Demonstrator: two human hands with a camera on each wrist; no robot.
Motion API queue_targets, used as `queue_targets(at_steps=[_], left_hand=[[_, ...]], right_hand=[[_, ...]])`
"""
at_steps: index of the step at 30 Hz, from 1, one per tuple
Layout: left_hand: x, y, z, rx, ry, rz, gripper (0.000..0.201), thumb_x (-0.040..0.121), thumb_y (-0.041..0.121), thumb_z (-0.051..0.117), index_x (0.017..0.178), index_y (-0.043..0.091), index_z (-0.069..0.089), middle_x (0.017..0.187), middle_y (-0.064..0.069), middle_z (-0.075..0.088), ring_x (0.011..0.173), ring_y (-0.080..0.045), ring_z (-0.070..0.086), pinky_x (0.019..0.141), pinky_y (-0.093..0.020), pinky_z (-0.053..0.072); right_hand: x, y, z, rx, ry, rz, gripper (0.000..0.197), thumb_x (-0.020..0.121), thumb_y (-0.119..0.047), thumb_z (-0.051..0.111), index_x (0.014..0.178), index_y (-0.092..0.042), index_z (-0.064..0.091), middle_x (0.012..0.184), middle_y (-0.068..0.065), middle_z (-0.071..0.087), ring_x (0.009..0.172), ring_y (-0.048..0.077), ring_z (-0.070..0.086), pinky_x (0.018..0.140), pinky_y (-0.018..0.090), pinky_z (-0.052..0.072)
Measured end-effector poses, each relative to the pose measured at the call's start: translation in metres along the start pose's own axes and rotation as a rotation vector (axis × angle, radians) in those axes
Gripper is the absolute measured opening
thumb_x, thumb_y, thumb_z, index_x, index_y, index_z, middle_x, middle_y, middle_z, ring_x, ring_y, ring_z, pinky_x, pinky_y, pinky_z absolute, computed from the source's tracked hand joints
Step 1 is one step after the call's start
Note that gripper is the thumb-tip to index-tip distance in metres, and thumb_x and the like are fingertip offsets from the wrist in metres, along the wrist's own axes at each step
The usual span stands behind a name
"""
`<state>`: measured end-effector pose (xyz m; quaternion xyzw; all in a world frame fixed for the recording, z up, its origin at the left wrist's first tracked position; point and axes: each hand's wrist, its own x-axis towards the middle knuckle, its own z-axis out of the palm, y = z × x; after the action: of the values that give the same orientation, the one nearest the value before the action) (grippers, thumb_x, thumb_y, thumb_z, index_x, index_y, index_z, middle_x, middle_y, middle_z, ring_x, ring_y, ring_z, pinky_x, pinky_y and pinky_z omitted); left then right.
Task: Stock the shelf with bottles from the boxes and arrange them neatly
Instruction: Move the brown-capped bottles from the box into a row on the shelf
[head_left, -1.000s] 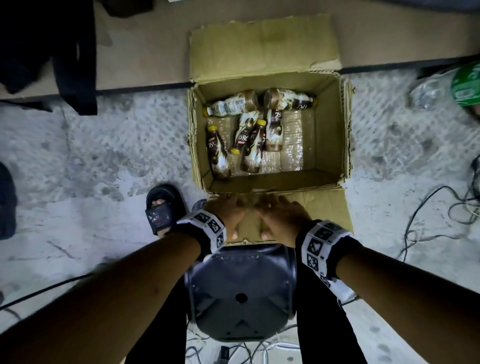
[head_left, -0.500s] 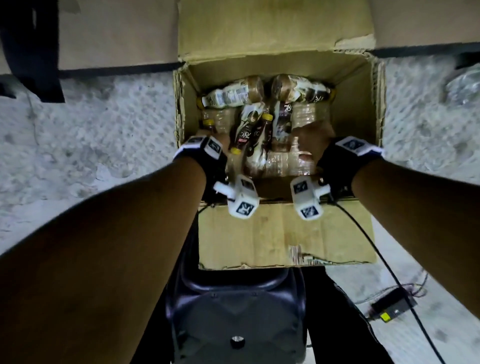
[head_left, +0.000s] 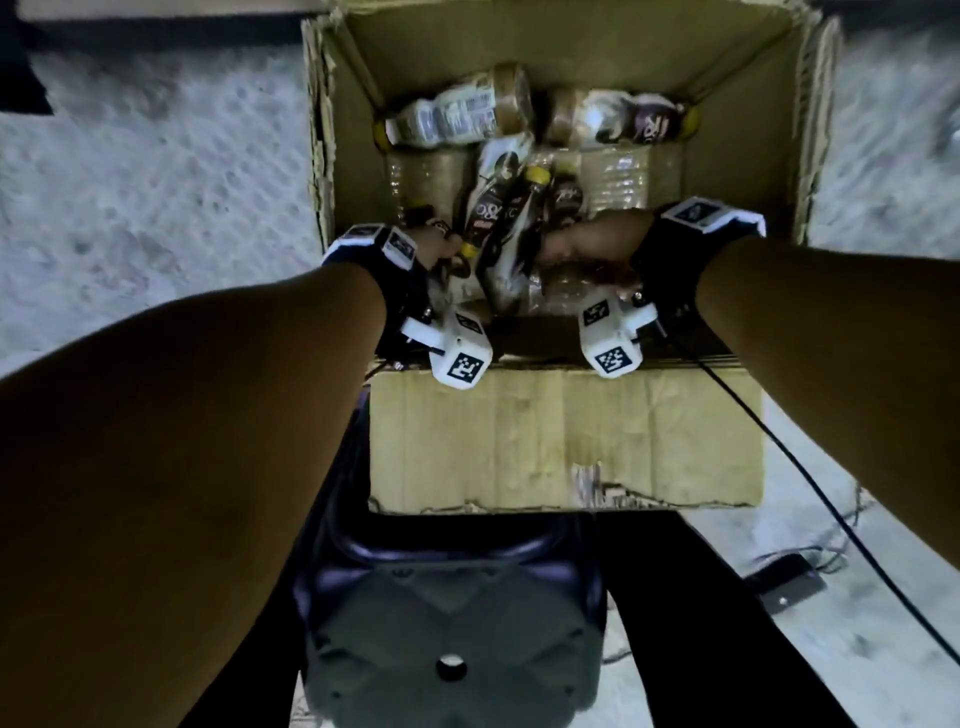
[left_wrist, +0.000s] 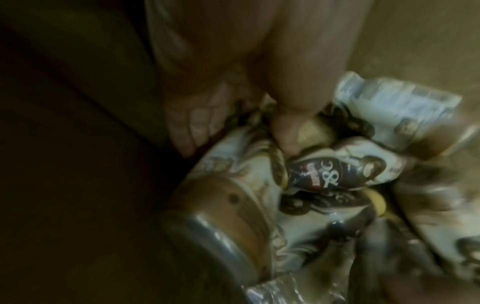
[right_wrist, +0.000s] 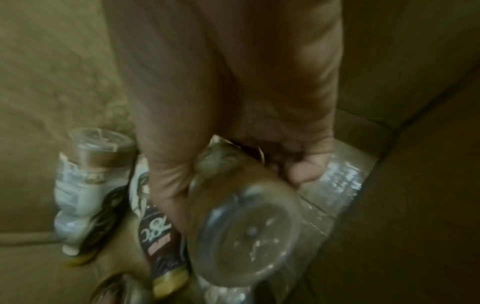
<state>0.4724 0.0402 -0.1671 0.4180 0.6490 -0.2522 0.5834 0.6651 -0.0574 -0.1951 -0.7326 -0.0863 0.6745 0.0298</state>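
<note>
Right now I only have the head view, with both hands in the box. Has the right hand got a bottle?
Observer: Yes. In the right wrist view, the right hand curls round a clear-based bottle, base toward the camera.
Operator: Left?
Observer: The left hand has fingers and thumb either side of a brown-based bottle. It looks gripped, though the view is blurred.
Operator: Anything crowding it?
Observer: Its thumb touches a neighbour's yellow cap.
</note>
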Motion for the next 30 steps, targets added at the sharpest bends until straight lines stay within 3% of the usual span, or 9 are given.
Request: queue_targets(at_steps=[2,3,7,10,15,21,24,27,30], left_hand=[[-0.024,0.002,0.004,-0.198,-0.079,-0.079,0.022,0.092,0.035,0.060,0.086,0.014,0.058,0.075,-0.005,0.068,0.069,-0.018,0.055,0.072,-0.029,0.055],[-0.044,0.005,0.005,-0.240,-0.122,-0.107,0.026,0.092,0.037,0.061,0.083,0.013,0.057,0.072,-0.006,0.067,0.071,-0.022,0.059,0.071,-0.028,0.056],[-0.116,0.018,-0.002,-0.391,-0.240,-0.126,0.026,0.089,0.038,0.065,0.094,0.013,0.061,0.089,-0.008,0.073,0.084,-0.025,0.067,0.073,-0.037,0.059],[-0.162,0.016,-0.015,-0.405,-0.204,-0.098,0.027,0.086,0.035,0.069,0.099,0.013,0.060,0.112,-0.009,0.066,0.103,-0.029,0.062,0.085,-0.043,0.050],[-0.255,0.005,-0.036,-0.437,-0.176,-0.035,0.020,0.084,0.028,0.071,0.092,0.011,0.063,0.102,-0.013,0.068,0.093,-0.032,0.065,0.090,-0.049,0.051],[-0.406,-0.012,-0.051,-0.512,-0.179,0.042,0.041,0.077,0.032,0.078,0.109,0.009,0.066,0.104,-0.013,0.072,0.099,-0.035,0.067,0.089,-0.055,0.052],[-0.484,-0.004,-0.056,-0.517,-0.205,0.118,0.030,0.080,0.026,0.076,0.105,0.012,0.068,0.104,-0.013,0.072,0.098,-0.033,0.068,0.085,-0.052,0.054],[-0.546,0.012,-0.069,-0.501,-0.220,0.244,0.032,0.081,0.023,0.074,0.110,0.012,0.068,0.107,-0.014,0.072,0.097,-0.031,0.068,0.083,-0.049,0.056],[-0.596,0.039,-0.084,-0.449,-0.216,0.398,0.039,0.077,0.023,0.077,0.114,0.013,0.067,0.108,-0.010,0.072,0.102,-0.031,0.068,0.090,-0.052,0.052]], right_hand=[[-0.028,0.004,0.005,-0.048,0.000,0.066,0.025,0.065,-0.036,0.078,0.078,-0.016,0.070,0.070,0.003,0.067,0.052,0.018,0.060,0.042,0.020,0.042],[-0.041,0.010,0.009,-0.046,0.022,0.071,0.024,0.062,-0.035,0.077,0.074,-0.016,0.068,0.071,0.005,0.066,0.055,0.020,0.059,0.045,0.021,0.044],[-0.111,0.019,0.014,0.120,-0.084,0.098,0.035,0.052,-0.027,0.082,0.077,-0.008,0.067,0.078,0.017,0.069,0.070,0.031,0.065,0.076,0.041,0.056],[-0.171,0.021,0.016,0.260,-0.155,0.060,0.011,0.081,-0.010,0.069,0.085,-0.004,0.061,0.072,0.015,0.065,0.056,0.023,0.064,0.061,0.030,0.056],[-0.274,0.022,0.026,0.492,-0.146,-0.018,0.026,0.085,-0.031,0.071,0.097,-0.010,0.063,0.073,0.012,0.064,0.058,0.023,0.063,0.071,0.039,0.051],[-0.411,0.018,0.035,0.463,-0.051,-0.060,0.088,0.044,-0.041,0.094,0.123,-0.023,0.060,0.107,0.009,0.072,0.088,0.032,0.072,0.069,0.043,0.058],[-0.494,0.006,0.035,0.471,-0.040,-0.125,0.076,0.049,-0.027,0.091,0.117,-0.024,0.058,0.108,0.010,0.072,0.084,0.031,0.070,0.069,0.047,0.058],[-0.552,-0.008,0.025,0.402,0.000,-0.256,0.092,0.048,-0.047,0.092,0.128,-0.024,0.054,0.121,0.001,0.068,0.108,0.028,0.065,0.091,0.056,0.053],[-0.594,-0.027,0.007,0.437,0.107,-0.393,0.105,0.046,-0.060,0.090,0.137,-0.026,0.049,0.128,-0.004,0.064,0.117,0.022,0.062,0.099,0.047,0.050]])
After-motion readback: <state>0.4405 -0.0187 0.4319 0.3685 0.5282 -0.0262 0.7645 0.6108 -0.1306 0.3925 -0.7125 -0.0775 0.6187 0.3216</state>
